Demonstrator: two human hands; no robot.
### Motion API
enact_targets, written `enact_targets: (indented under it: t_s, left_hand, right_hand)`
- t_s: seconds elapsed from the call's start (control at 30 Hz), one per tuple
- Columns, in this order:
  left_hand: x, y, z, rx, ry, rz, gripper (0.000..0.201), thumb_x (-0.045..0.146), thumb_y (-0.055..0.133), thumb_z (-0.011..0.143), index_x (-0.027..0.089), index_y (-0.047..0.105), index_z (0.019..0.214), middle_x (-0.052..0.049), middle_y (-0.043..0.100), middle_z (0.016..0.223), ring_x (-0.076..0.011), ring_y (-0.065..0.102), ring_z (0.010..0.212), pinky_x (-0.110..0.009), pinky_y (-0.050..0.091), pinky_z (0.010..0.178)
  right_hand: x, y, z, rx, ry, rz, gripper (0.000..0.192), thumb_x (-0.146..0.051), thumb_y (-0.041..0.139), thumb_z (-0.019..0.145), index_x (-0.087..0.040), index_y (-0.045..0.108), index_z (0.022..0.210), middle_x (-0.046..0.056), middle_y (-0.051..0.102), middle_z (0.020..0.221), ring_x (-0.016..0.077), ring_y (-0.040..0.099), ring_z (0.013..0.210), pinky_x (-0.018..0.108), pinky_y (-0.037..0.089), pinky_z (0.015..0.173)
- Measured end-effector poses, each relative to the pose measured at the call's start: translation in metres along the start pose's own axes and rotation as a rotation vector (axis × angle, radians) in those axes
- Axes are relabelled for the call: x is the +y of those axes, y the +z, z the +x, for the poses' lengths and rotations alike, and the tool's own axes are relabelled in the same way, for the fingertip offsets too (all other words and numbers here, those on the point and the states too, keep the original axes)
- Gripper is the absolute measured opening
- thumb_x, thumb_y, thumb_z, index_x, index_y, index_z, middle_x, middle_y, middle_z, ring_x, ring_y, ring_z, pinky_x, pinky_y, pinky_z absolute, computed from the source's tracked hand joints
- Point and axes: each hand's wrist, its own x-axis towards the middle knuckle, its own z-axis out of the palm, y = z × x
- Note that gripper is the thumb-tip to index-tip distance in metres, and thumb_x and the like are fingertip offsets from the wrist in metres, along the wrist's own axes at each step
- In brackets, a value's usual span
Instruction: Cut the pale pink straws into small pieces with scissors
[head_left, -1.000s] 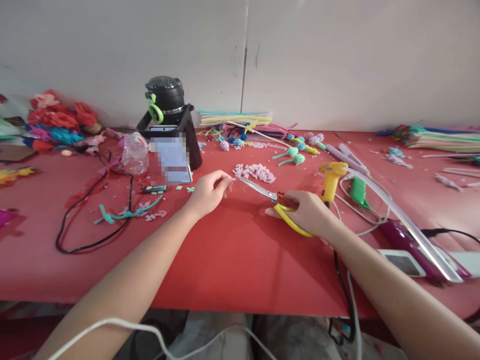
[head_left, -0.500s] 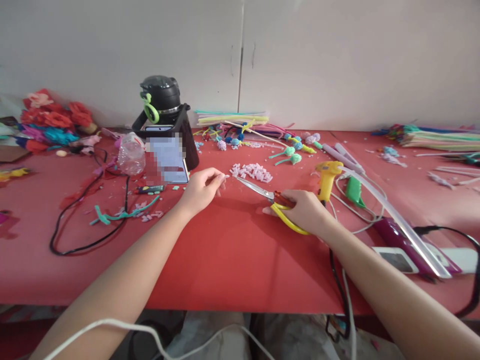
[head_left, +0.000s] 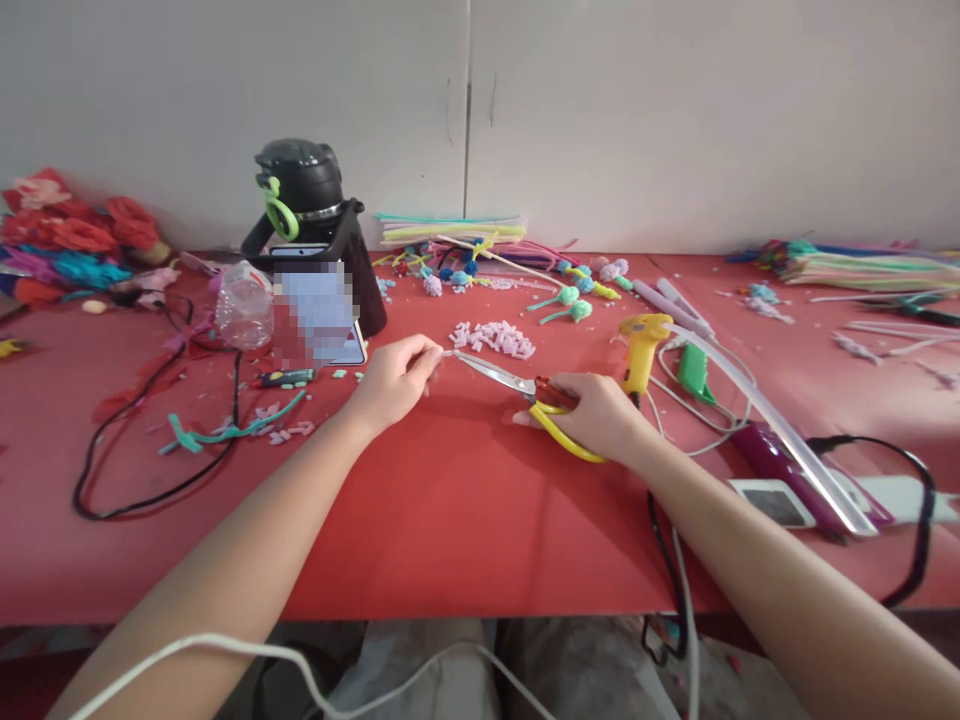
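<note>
My left hand [head_left: 397, 380] is pinched closed on a short pale pink piece of pipe cleaner [head_left: 448, 352] that pokes out past the fingertips. The tips of the scissors [head_left: 495, 373] are right at that piece. My right hand [head_left: 592, 410] grips the scissors by their yellow and red handles, with the blades nearly together and pointing left. Just beyond the blades lies a heap of short pale pink cut pieces [head_left: 493, 339] on the red table [head_left: 457, 520].
A phone [head_left: 319, 315] leans on a black bottle [head_left: 300, 185] at the back left. On the right are a yellow glue gun [head_left: 645, 350] with a long clear glue stick, cables and a purple device [head_left: 772, 465]. Pipe cleaner bundles [head_left: 454, 230] lie along the wall.
The view has shifted slightly, moving things leftward in the picture. The scissor tips have come closer to the pinched piece, and the blades look a little more closed.
</note>
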Motion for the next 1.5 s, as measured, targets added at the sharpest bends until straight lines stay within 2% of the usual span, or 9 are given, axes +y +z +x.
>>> enact_targets:
  t_s: [0.43,0.73,0.93,1.5]
  left_hand:
    - [0.0012,-0.0004,-0.0014,-0.015,0.000,0.035,0.032,0.042,0.047,0.096,0.019,0.052,0.074,0.002,0.055,0.063,-0.0123,0.052,0.056,-0.028,0.040,0.059]
    - [-0.0007,-0.0005,-0.0008,-0.013,0.012,0.040,0.031,0.041,0.047,0.096,0.020,0.051,0.074,0.002,0.051,0.060,-0.0128,0.049,0.057,-0.028,0.039,0.060]
    - [-0.0024,-0.0001,-0.0018,-0.014,0.008,0.017,0.032,0.043,0.047,0.095,0.020,0.050,0.074,0.002,0.052,0.066,-0.0124,0.050,0.058,-0.027,0.039,0.058]
    - [-0.0015,0.0017,-0.0027,-0.017,-0.003,-0.017,0.033,0.044,0.047,0.096,0.020,0.050,0.073,0.001,0.053,0.064,-0.0130,0.050,0.058,-0.028,0.040,0.059]
  right_hand:
    - [0.0026,0.0015,0.0009,-0.007,-0.015,0.016,0.061,-0.076,0.067,0.063,-0.022,0.038,0.059,-0.002,0.044,0.056,0.0139,0.039,0.058,0.028,0.031,0.054]
    - [0.0007,-0.0005,-0.0007,-0.008,0.007,-0.002,0.064,-0.077,0.068,0.062,-0.022,0.034,0.059,-0.002,0.045,0.055,0.0133,0.038,0.056,0.028,0.028,0.052]
    - [-0.0013,-0.0003,-0.0008,-0.012,0.015,0.001,0.064,-0.078,0.067,0.060,-0.022,0.035,0.058,-0.002,0.045,0.055,0.0134,0.039,0.057,0.028,0.028,0.052]
    - [0.0018,0.0014,0.0005,0.001,0.011,-0.020,0.064,-0.078,0.067,0.061,-0.022,0.035,0.057,-0.001,0.047,0.055,0.0143,0.043,0.055,0.028,0.028,0.051]
